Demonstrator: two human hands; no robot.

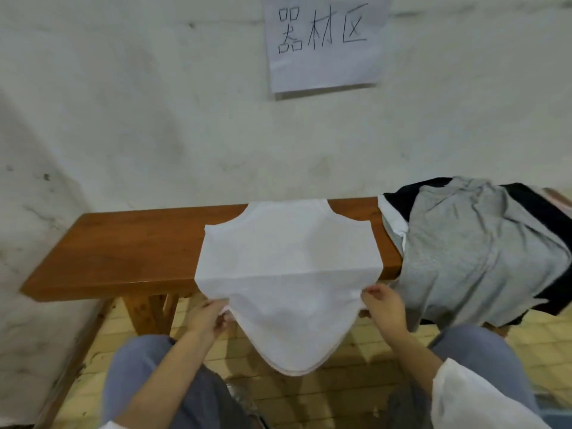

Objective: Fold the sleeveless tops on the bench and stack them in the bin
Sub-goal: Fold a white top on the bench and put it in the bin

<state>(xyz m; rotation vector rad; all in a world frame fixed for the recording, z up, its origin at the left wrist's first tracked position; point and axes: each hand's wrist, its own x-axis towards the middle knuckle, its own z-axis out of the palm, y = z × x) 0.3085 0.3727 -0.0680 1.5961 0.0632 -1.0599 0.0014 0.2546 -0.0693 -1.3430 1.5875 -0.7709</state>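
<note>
Holding white top (pixel 288 258) across bench (pixel 123 243).
Pinching its sides with left hand (pixel 207 317) and right hand (pixel 382 308), fingers curled.

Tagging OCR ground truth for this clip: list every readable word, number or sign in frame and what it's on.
"器材区": handwritten in black on the white paper sheet stuck to the wall.
No other text: nothing readable on the white top, the pile of clothes or the bench.
</note>
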